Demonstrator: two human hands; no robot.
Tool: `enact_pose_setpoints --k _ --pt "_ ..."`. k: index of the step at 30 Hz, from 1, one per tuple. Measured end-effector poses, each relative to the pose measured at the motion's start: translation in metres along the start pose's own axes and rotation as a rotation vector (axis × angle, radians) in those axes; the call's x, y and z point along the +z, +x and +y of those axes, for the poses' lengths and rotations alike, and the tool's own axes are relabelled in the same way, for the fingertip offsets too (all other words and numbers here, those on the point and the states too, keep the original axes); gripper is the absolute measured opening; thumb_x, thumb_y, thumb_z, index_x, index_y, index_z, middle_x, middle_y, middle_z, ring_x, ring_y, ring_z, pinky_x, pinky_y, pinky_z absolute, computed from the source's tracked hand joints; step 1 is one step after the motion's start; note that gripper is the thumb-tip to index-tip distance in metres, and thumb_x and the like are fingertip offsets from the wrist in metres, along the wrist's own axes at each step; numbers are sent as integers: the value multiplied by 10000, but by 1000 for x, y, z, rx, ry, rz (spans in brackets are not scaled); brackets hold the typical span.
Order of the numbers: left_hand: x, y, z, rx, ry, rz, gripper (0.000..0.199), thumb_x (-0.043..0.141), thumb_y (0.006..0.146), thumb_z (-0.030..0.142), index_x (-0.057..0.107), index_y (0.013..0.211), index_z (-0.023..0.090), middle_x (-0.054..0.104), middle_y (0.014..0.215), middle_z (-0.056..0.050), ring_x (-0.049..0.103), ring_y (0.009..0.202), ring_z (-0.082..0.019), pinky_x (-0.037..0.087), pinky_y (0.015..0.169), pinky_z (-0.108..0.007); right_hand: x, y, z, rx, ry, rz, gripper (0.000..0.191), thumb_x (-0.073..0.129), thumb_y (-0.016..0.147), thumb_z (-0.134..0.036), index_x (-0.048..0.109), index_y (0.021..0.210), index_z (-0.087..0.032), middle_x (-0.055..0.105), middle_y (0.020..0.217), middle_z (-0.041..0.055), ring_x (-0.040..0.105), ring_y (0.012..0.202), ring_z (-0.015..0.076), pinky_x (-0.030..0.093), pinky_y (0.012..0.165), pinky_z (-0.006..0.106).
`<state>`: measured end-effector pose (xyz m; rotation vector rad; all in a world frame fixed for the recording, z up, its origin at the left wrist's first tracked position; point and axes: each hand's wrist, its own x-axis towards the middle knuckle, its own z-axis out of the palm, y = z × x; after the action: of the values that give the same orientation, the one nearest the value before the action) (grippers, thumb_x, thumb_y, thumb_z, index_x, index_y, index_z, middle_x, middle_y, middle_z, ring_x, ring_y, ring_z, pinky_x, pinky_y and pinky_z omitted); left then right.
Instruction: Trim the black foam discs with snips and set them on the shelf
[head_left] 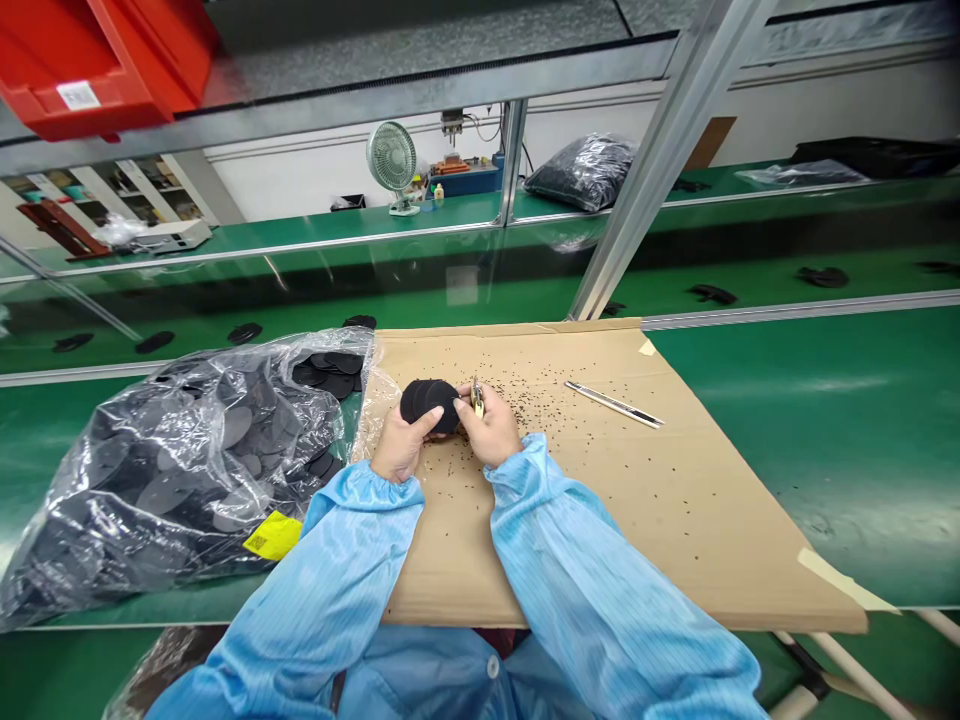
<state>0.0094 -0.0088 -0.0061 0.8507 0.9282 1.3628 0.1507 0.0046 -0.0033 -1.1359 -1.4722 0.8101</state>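
Observation:
My left hand (401,440) is closed on a few thin black discs (429,402), fanned slightly over one another, with the thumb on top. At their right edge, my right hand (491,425) pinches with its thumb against the discs. A small metal-tipped tool with a pale yellow handle (478,400) is tucked in the right hand's fingers, tip upward; its exact kind is hard to make out. Both hands are just above a cardboard sheet (600,530), where many tiny black bits (517,385) lie scattered. A slim craft knife (615,404) rests on the cardboard to the right.
A big clear plastic bag (187,470) full of black discs lies at left, its mouth near my left hand. Behind the cardboard, a green conveyor belt (420,290) carries dark pieces. A metal post (667,150) and a shelf with a red bin (97,60) stand ahead.

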Motion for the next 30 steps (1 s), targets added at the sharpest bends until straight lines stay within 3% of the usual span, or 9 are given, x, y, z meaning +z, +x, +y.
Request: enact_pose_setpoints --k 10,15,20,30 --pt "1 -1 2 -13 -26 25 488 809 603 276 633 1044 164 678 987 -74 636 850 -217 546 651 -330 4 -2 1 -10 8 22 224 555 792 -358 591 940 -193 638 785 27 590 705 169 479 708 311" --pt "0 0 3 -48 -103 11 429 816 593 247 655 982 164 688 966 -64 643 888 -219 522 808 -401 5 -2 2 22 78 -26 302 623 758 -395 607 975 -186 665 882 49 613 777 183 492 759 335" --pt "-3 1 2 -1 -143 -36 389 828 572 221 678 923 143 690 985 -71 622 970 -208 444 946 -381 5 -2 -1 59 254 -39 352 715 673 -384 621 941 -177 670 891 54 619 787 185 505 766 336" --pt "4 -3 2 56 -85 -106 294 807 612 220 695 876 153 703 914 -54 635 904 -190 469 908 -364 7 1 -7 199 390 34 383 785 527 -384 582 786 -187 601 726 0 565 653 150 505 658 312"
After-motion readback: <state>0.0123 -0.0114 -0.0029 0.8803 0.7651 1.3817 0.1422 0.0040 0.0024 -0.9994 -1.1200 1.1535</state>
